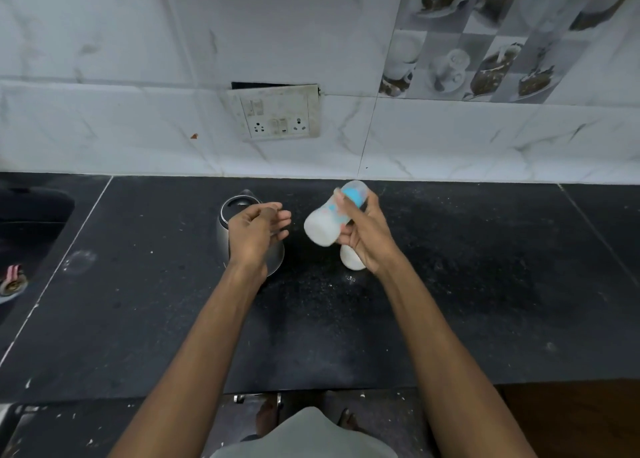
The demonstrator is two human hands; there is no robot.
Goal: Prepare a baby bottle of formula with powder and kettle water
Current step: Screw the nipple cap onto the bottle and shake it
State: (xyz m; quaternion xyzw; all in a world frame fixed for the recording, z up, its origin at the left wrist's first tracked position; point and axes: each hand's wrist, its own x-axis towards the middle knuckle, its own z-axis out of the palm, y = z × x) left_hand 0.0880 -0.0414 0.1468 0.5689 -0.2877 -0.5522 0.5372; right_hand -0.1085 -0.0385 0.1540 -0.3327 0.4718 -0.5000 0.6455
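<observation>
Now the right hand (363,236) grips one baby bottle (332,217), tilted and blurred, milky white inside, just right of frame centre above the black counter (485,284). One left hand (258,231) hovers with fingers relaxed, holding nothing, over one steel kettle (225,229). One white container (349,260) stands below the bottle. One switchboard (277,111) sits upper centre.

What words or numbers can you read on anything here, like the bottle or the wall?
None can be read.
Clear baby bottle with a blue collar and milky liquid, held tilted in the right hand: coloured marks only, blurred.
White switch and socket plate on the tiled wall: no legible text.
Printed picture tiles showing cups: images, no words.
Round steel kettle: no label visible.
</observation>
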